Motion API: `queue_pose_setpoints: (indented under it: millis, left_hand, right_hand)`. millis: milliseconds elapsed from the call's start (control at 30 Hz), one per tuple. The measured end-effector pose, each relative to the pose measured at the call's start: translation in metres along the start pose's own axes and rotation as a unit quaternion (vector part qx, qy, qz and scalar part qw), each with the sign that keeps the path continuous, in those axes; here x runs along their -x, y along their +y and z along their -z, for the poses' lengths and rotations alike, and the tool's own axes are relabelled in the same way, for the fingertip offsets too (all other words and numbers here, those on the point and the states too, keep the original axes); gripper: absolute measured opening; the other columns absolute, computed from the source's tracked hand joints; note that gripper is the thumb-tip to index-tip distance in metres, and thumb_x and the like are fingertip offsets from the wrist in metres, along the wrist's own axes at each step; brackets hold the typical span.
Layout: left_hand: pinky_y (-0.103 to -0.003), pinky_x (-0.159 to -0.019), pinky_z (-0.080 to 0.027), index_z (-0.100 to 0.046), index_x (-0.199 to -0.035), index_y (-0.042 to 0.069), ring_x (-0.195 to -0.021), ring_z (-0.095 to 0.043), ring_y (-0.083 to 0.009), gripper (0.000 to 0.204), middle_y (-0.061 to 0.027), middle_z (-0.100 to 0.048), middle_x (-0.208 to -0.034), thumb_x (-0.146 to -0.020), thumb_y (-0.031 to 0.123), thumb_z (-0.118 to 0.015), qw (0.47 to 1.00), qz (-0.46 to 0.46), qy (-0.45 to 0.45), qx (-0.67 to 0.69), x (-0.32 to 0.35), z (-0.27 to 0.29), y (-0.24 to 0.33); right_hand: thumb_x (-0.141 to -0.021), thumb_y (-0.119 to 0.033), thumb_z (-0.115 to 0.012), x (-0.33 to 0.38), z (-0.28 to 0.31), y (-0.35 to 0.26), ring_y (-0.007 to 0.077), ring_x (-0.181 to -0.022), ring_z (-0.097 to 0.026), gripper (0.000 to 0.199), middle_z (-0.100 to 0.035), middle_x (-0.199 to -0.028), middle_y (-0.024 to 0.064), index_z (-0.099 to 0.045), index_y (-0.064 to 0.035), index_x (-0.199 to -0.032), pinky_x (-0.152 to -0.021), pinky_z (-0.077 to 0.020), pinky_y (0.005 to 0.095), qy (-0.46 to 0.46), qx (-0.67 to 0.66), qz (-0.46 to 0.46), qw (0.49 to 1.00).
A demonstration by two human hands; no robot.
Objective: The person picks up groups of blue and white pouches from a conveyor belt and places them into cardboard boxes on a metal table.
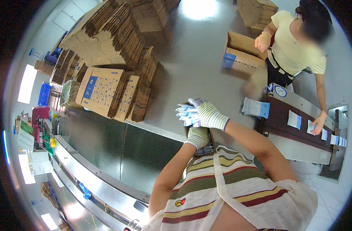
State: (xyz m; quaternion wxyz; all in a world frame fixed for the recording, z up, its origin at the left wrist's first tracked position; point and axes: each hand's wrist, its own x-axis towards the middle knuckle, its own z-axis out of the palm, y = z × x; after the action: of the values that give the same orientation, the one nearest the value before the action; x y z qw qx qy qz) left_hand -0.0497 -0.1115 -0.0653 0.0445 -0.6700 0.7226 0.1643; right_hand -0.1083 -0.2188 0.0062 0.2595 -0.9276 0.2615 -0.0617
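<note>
My right hand [210,115], in a white glove with green stripes, is closed on a stack of white-and-blue flat packets [187,114]. My left hand [198,137], in a matching glove, is just below the stack, close against it. Its fingertips are hidden, so I cannot tell what it grips. Both hands are over a narrow open carton [213,141] close to my body. Dark-edged packets [205,151] show inside its near end.
Tall stacks of flattened cartons [102,88] stand at the left on the metal table [183,50]. An open carton [243,52] lies at the far right beside a co-worker [295,42], whose hand reaches over a dark conveyor [280,113] carrying packets. More packets [256,107] lie at its end.
</note>
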Motion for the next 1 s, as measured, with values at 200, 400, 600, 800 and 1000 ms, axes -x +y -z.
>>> queue_pose_setpoints:
  millis: [200, 400, 600, 800, 1000]
  left_hand:
    - [-0.041, -0.076, -0.049, -0.065, -0.087, 0.004, -0.084, -0.062, -0.0321, 0.028, -0.0154, -0.065, -0.086, -0.080, 0.029, -0.054, 0.998, 0.036, -0.022, 0.039, 0.030, 0.042, 0.008]
    - [-0.045, -0.079, -0.047, -0.044, -0.117, -0.002, -0.094, -0.055, -0.0402, 0.053, -0.0249, -0.055, -0.102, -0.081, 0.034, -0.059, 0.910, 0.279, 0.127, 0.278, 0.105, 0.064, 0.003]
    - [-0.040, -0.088, -0.045, -0.040, -0.122, -0.009, -0.101, -0.055, -0.0403, 0.053, -0.0302, -0.054, -0.107, -0.083, 0.025, -0.050, 0.933, 0.249, 0.002, 0.259, 0.049, 0.008, -0.043]
    - [-0.042, -0.084, -0.045, -0.041, -0.123, -0.006, -0.097, -0.055, -0.0425, 0.050, -0.0291, -0.057, -0.104, -0.081, 0.016, -0.056, 0.918, 0.250, 0.044, 0.305, 0.059, -0.011, -0.025]
    - [-0.042, -0.085, -0.044, -0.044, -0.120, -0.007, -0.098, -0.055, -0.0418, 0.047, -0.0287, -0.056, -0.106, -0.088, 0.027, -0.050, 0.910, 0.223, 0.071, 0.342, 0.035, 0.026, -0.022]
  right_hand:
    - [-0.070, -0.046, -0.071, 0.016, 0.053, 0.001, 0.0355, -0.106, -0.053, 0.081, -0.056, -0.113, 0.0222, -0.040, 0.0020, -0.126, -0.094, -0.0412, 0.0424, 0.198, -0.074, 0.023, 0.977]
    - [-0.081, -0.058, -0.049, 0.082, 0.019, 0.001, 0.0349, -0.097, -0.060, 0.076, -0.059, -0.104, 0.0261, -0.044, 0.0047, -0.123, -0.085, -0.0475, 0.0410, -0.224, 0.013, -0.159, 0.962]
    - [-0.081, -0.032, -0.053, 0.048, -0.025, 0.018, 0.0376, -0.064, -0.061, 0.033, -0.062, -0.071, 0.0213, -0.065, -0.0026, -0.075, -0.062, -0.0490, 0.0465, -0.102, 0.041, -0.107, 0.988]
    - [-0.081, -0.038, -0.053, 0.077, -0.013, 0.005, 0.0301, -0.080, -0.062, 0.044, -0.063, -0.088, 0.0193, -0.057, -0.0014, -0.105, -0.073, -0.0486, 0.0423, -0.109, 0.019, -0.164, 0.980]
    - [-0.080, -0.029, -0.055, 0.100, 0.002, -0.026, 0.0293, -0.078, -0.059, 0.042, -0.060, -0.088, 0.0150, -0.052, -0.0035, -0.113, -0.068, -0.0466, 0.0411, -0.020, 0.132, 0.159, 0.978]
